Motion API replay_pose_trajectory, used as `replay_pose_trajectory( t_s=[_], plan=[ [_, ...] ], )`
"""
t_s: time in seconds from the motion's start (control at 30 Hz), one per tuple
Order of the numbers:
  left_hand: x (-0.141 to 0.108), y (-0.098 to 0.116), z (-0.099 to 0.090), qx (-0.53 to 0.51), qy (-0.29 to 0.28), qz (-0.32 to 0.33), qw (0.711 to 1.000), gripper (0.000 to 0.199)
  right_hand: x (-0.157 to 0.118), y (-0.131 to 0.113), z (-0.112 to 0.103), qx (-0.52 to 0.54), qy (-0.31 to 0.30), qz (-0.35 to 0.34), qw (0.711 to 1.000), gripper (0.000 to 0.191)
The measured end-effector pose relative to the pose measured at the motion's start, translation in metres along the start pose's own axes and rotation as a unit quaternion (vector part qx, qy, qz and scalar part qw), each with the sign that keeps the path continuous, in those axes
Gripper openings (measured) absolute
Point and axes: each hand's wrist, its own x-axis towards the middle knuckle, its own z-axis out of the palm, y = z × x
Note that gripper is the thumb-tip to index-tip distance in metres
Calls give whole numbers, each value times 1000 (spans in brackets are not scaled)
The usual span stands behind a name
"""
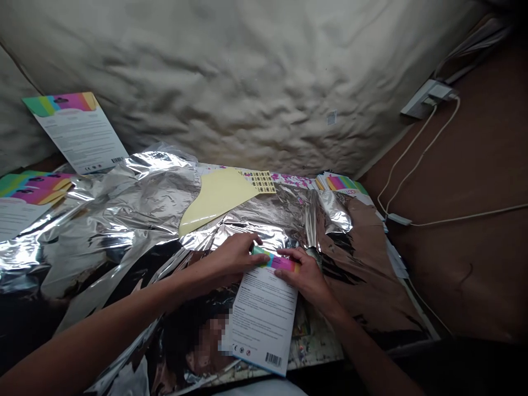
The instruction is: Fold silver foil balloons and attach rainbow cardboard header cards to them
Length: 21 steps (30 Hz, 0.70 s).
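My left hand (233, 259) and my right hand (303, 273) both grip the rainbow-coloured top edge of a white printed card (262, 319). The card's lower end, with a barcode, hangs towards me over the crumpled silver foil sheet (124, 225). Beyond my hands, a pale yellow curved backing sheet (216, 201) lies on the foil. A small yellow sticker sheet (262, 181) sits just behind it. A stack of similar rainbow cards (340, 184) lies at the far edge. Brown paper (363, 280) spreads to the right of my right hand.
Another card (76, 132) leans against the crumpled beige fabric wall (231, 71), and one more card (28, 202) lies at the left. White cables (416, 165) run from a wall socket (424, 99) across a brown surface (466, 264) on the right.
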Motion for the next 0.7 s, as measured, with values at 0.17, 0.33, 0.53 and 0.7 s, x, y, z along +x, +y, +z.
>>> replay_pose_trajectory(
  t_s=[0.17, 0.33, 0.53, 0.7],
  plan=[
    [4, 6, -12, -285, -102, -63, 951, 38, 3, -19, -9, 177, -11, 60, 982, 56],
    [4, 15, -18, -303, -41, -17, 952, 33, 14, -33, -15, 216, -49, 53, 974, 36],
    [-1, 20, -14, -318, 13, -43, 947, 41, 23, -47, -6, 234, -10, 19, 972, 33],
    [-6, 29, -21, -314, 0, -9, 949, 44, 32, -61, -14, 228, -94, 5, 969, 31]
  ],
)
